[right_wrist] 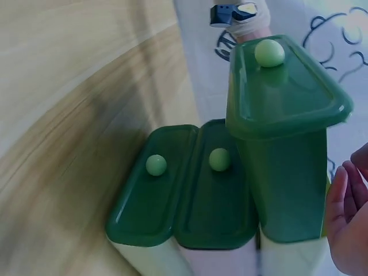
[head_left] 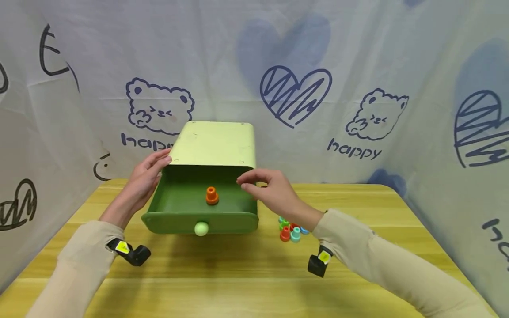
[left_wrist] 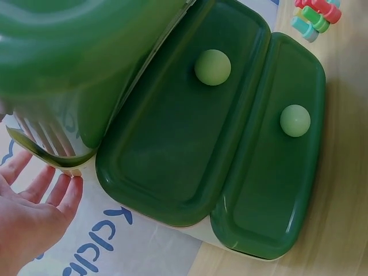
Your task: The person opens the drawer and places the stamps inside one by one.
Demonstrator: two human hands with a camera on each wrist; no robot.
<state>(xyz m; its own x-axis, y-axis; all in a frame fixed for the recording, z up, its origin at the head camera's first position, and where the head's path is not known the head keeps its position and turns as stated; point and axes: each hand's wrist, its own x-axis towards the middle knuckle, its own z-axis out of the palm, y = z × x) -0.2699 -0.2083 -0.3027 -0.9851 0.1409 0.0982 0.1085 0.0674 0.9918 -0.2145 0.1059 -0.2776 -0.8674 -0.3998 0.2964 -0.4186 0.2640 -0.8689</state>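
A pale-green chest (head_left: 216, 143) has its dark-green top drawer (head_left: 171, 223) pulled out, with a round light-green knob (head_left: 201, 229) on the front. One orange stepped peg (head_left: 212, 196) stands inside that drawer. My left hand (head_left: 144, 179) rests against the chest's left side with its fingers extended, seen also in the left wrist view (left_wrist: 34, 215). Over the drawer's right edge hovers my right hand (head_left: 272, 190), fingers loosely bent and thumb near them. Nothing shows between those fingers, and in the right wrist view the hand (right_wrist: 351, 218) is partly cut off.
Two lower drawers (left_wrist: 167, 155) (left_wrist: 270, 167) are closed, each with a knob. Several small coloured pegs (head_left: 290, 230) lie in a group on the wooden table (head_left: 238, 282), right of the chest. A printed white cloth (head_left: 222, 57) hangs behind and at both sides.
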